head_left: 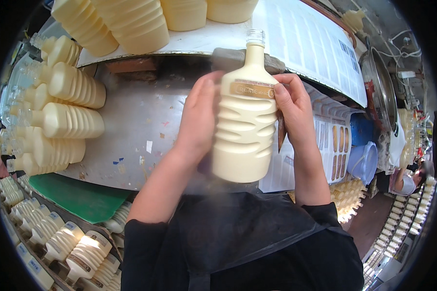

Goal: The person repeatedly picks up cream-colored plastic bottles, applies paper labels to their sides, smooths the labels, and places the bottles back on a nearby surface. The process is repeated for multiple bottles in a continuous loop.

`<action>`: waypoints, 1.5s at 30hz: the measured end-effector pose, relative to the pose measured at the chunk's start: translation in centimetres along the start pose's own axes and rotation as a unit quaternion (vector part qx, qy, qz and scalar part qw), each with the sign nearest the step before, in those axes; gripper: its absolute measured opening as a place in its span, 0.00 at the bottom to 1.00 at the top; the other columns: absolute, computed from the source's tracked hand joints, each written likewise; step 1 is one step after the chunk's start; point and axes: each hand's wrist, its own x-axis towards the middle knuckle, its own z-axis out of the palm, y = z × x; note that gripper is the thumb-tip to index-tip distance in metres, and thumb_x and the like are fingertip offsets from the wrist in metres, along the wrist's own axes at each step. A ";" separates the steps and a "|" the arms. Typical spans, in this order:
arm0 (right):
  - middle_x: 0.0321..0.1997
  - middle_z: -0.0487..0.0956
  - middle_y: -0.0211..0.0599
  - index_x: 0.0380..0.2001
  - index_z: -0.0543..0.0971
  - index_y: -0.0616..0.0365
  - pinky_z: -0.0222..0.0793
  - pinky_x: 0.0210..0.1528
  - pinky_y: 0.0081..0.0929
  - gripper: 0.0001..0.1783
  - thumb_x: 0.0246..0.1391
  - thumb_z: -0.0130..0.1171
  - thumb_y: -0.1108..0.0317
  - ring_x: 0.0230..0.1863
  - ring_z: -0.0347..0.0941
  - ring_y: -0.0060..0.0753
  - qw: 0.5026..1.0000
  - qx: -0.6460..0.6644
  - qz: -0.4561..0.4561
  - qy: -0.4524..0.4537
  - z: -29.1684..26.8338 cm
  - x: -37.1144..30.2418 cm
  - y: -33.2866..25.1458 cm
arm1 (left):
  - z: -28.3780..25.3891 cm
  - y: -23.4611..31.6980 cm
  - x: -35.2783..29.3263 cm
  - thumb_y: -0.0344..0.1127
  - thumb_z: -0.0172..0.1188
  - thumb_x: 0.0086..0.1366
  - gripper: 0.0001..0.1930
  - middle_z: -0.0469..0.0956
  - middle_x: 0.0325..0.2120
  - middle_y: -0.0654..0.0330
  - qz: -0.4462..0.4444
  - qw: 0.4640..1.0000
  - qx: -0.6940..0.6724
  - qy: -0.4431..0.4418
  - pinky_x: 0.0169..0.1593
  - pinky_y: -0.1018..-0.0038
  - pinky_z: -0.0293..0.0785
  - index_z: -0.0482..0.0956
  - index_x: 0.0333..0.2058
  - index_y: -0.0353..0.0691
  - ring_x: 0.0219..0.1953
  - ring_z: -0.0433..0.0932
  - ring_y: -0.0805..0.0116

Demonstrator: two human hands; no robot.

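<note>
A cream-coloured bottle (245, 140) with wavy ribs and a clear threaded neck is in front of me, neck pointing away. Around its shoulder runs a brown-gold label (250, 90) with light lettering. My left hand (199, 111) is closed against the bottle's left side, its fingertips partly hidden and blurred. On the other side, my right hand (294, 104) pinches the label's right end at the bottle's edge, thumb on top. A pointed brown strip (281, 131) hangs just below those fingers; whether it belongs to the label I cannot tell.
Several similar bottles (75, 121) lie stacked at the left, and more (131, 22) stand at the back. Label sheets (327, 136) lie at the right beside a blue bucket (363, 162). Labelled bottles (87, 254) fill the lower left, near a green sheet (80, 196). Another person (409, 182) is far right.
</note>
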 end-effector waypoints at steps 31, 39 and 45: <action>0.35 0.79 0.25 0.51 0.76 0.60 0.68 0.41 0.15 0.15 0.72 0.54 0.60 0.36 0.70 0.12 0.997 -0.059 -0.039 -0.030 -0.6 -0.1 -0.6 | 1.3 1.0 0.2 0.52 0.41 0.81 0.22 0.76 0.51 0.57 0.063 0.985 0.155 -0.043 0.59 0.70 0.70 0.68 0.58 0.39 0.52 0.74 0.69; 0.33 0.74 0.21 0.56 0.76 0.58 0.65 0.38 0.12 0.15 0.73 0.48 0.66 0.33 0.66 0.10 0.996 0.077 -0.023 -0.038 -0.8 -0.2 -0.3 | 1.8 0.3 -0.4 0.50 0.35 0.83 0.25 0.74 0.57 0.53 0.050 0.982 0.182 -0.027 0.63 0.67 0.72 0.64 0.65 0.38 0.58 0.75 0.66; 0.36 0.77 0.23 0.54 0.77 0.59 0.68 0.42 0.14 0.15 0.71 0.52 0.64 0.37 0.69 0.12 0.994 0.077 0.015 -0.073 -2.0 -0.2 -0.6 | 2.4 0.9 -0.6 0.50 0.42 0.81 0.25 0.74 0.54 0.51 0.086 0.975 0.207 -0.003 0.58 0.68 0.75 0.61 0.64 0.38 0.55 0.76 0.66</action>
